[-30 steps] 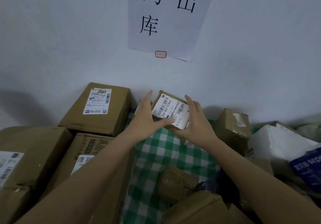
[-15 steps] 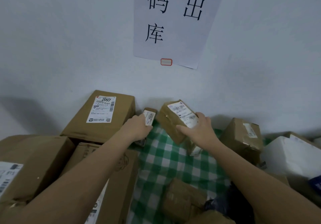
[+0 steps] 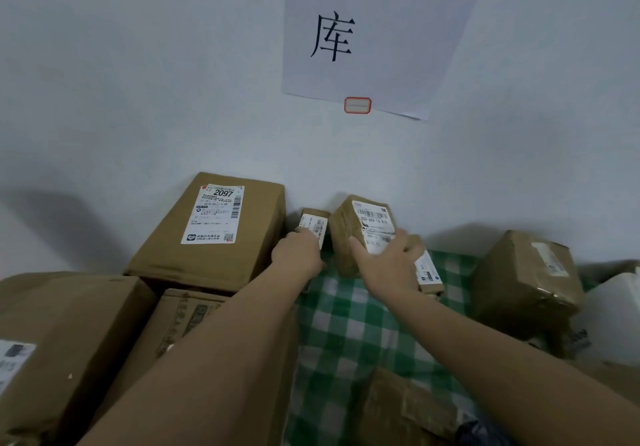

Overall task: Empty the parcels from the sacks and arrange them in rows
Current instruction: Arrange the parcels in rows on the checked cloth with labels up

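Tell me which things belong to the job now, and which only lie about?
In the job:
- left hand on small brown labelled parcel
- right hand on brown taped parcel
- green checked cloth

Lying about:
- white paper wall sign
- white foam box

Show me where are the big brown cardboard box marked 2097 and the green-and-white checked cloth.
Big brown cardboard box marked 2097 [image 3: 258,237]: head view, bare top face beside its label.
Green-and-white checked cloth [image 3: 349,328]: head view, open middle between the forearms.
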